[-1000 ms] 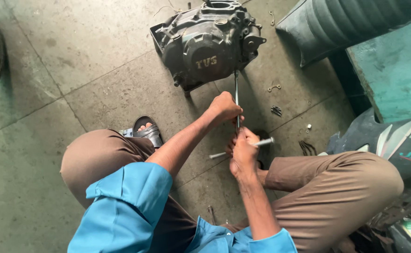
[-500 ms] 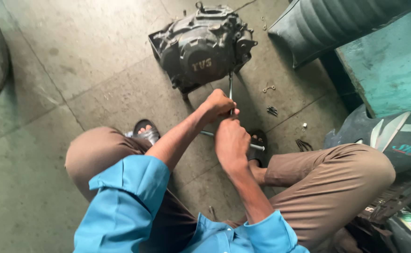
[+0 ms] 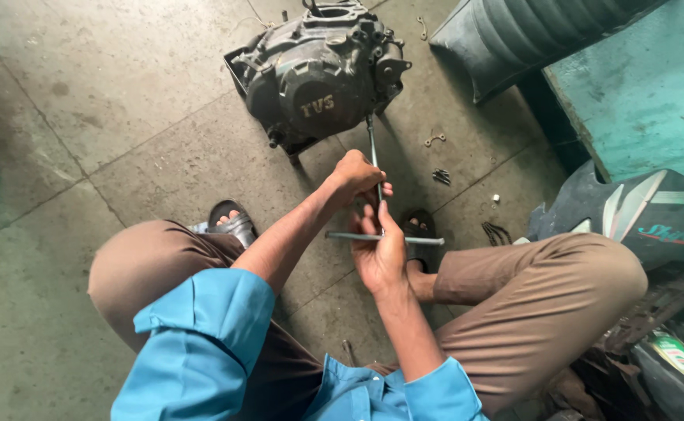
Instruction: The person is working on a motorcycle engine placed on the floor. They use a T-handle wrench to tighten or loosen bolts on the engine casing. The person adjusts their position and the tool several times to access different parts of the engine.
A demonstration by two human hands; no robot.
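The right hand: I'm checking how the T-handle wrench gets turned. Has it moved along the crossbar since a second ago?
Yes. The right hand has shifted from the crossbar's end toward the shaft, closer to the engine case.

1. The engine case stands on the floor, in front of the person.
2. The T-handle wrench reaches from the hands up to the case.
3. The left hand is above the right hand.
4. Small bolts lie right of the wrench.
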